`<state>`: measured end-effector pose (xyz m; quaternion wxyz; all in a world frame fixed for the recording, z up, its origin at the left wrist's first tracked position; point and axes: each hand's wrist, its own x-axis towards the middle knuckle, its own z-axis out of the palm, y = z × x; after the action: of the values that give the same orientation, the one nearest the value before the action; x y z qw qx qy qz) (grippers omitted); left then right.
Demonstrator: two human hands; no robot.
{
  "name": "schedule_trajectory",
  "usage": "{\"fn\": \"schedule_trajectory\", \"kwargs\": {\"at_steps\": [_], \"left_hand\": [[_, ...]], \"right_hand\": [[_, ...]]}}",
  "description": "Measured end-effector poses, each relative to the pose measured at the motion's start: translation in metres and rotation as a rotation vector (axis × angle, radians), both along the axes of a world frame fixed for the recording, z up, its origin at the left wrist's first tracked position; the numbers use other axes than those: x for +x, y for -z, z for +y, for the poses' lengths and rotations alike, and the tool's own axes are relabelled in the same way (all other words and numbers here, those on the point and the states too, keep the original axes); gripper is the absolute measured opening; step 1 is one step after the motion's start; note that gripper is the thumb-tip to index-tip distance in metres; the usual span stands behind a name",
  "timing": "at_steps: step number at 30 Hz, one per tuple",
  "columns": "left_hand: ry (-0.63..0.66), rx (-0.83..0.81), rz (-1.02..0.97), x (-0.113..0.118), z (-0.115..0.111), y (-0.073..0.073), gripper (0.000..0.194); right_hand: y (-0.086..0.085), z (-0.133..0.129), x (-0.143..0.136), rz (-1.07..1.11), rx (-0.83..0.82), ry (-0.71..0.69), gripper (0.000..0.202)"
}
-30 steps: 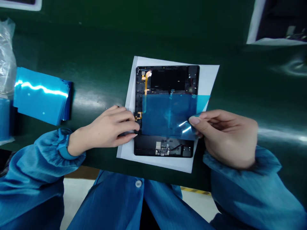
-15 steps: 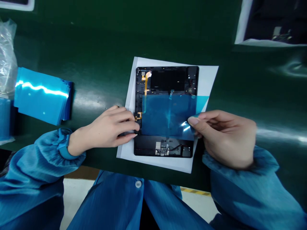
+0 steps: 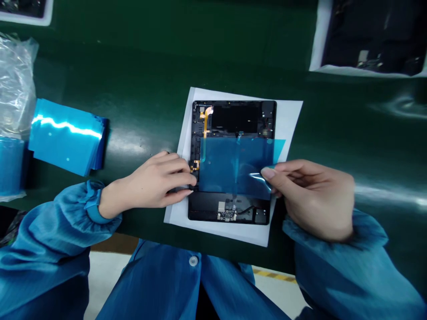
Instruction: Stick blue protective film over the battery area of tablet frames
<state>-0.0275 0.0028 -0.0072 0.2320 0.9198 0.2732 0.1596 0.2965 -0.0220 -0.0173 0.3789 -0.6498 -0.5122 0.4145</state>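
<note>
An opened black tablet housing point(image 3: 233, 119) lies on a white sheet point(image 3: 290, 115), its inner parts and an orange flex cable showing. Across its middle lies a translucent blue film point(image 3: 220, 166), whose upper right corner reaches past the housing. My right hand point(image 3: 313, 195) pinches the film's right edge between thumb and forefinger, and the film bends and shines there. My left hand point(image 3: 156, 180) rests at the housing's left edge with its fingers apart, fingertips beside the film's left side; it holds nothing.
On the left of the green table point(image 3: 140, 111) are a stack of blue films point(image 3: 66, 144) and a clear plastic bag point(image 3: 15, 84). Another opened device point(image 3: 373, 35) on white wrapping is at the upper right, and part of one point(image 3: 23, 9) at the upper left.
The view has shifted slightly. The film has moved a little to the left relative to the housing, with less of it past the right edge. Both hands keep nearly the same pose.
</note>
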Motion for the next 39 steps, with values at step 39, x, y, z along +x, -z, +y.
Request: {"fn": "schedule_trajectory", "kwargs": {"at_steps": [39], "left_hand": [[-0.092,0.285,0.094,0.013,0.007,-0.009,0.026]], "right_hand": [[-0.002,0.008,-0.012,0.073,-0.004,0.033,0.024]]}}
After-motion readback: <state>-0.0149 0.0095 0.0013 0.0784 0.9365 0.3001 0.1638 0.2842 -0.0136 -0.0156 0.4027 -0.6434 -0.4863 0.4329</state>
